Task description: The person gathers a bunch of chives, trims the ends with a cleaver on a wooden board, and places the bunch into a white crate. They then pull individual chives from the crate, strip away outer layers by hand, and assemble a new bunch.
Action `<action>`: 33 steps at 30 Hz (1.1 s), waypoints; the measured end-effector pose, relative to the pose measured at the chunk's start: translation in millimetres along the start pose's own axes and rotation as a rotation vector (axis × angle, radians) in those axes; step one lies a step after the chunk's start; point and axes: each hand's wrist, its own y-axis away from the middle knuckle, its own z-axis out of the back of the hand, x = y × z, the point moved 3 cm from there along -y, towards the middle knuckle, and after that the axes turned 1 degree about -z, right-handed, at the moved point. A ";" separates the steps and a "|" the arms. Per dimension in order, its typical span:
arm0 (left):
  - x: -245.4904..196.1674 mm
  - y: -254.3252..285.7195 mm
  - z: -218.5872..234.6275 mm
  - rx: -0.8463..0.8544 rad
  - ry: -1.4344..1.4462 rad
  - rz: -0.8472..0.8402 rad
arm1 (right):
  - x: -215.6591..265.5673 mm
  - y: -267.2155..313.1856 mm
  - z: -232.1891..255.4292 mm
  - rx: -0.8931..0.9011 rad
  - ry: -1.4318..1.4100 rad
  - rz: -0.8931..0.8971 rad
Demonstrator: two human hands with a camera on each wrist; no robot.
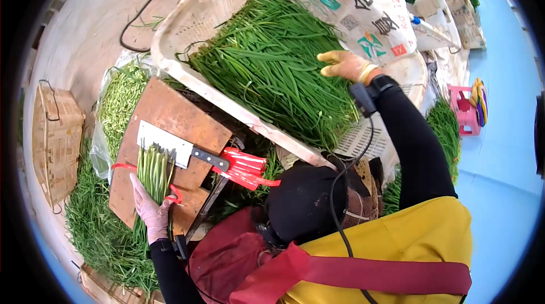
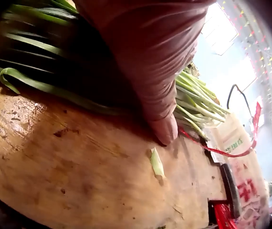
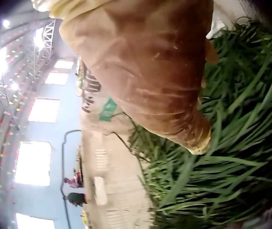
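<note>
My gloved left hand (image 1: pixel 152 213) grips a bundle of green stalks (image 1: pixel 153 174) lying on a wooden board (image 1: pixel 213 128); a red tie is at the bundle. In the left wrist view the hand (image 2: pixel 150 62) covers much of the bundle, its pale stalk ends (image 2: pixel 198 100) showing past the fingers. A cleaver (image 1: pixel 184 148) lies flat on the board, against the stalk tips. My gloved right hand (image 1: pixel 346 66) is over the heap of long green stalks (image 1: pixel 272 60) in a white crate (image 1: pixel 238 112), fingers extended and holding nothing visible. The right wrist view shows this hand (image 3: pixel 150 71) over the greens (image 3: pixel 241 119).
Red ties (image 1: pixel 247 168) lie by the board's right edge. A bag of chopped pieces (image 1: pixel 120 99) stands left of the board, with loose greens (image 1: pixel 108 236) below it. A printed sack (image 1: pixel 363 9) lines the crate's back. A pink stool (image 1: pixel 465 112) is at right.
</note>
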 end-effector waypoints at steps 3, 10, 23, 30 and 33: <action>3.9 -1.6 -4.8 -0.001 0.069 -0.064 | -29.4 -12.7 -40.8 0.003 -0.066 -0.066; 4.2 -3.2 -9.5 0.007 0.035 -0.055 | -32.2 10.0 -98.1 0.457 0.035 -0.232; -2.3 -5.4 -3.2 0.056 0.048 0.028 | -10.1 55.7 -106.1 0.685 -0.090 -0.292; -5.2 -7.9 6.0 0.107 -0.003 0.054 | 4.8 75.6 -72.2 0.612 -0.558 -0.255; -0.4 -10.8 15.0 0.112 0.001 -0.051 | 22.8 82.7 -65.0 0.578 -0.667 -0.207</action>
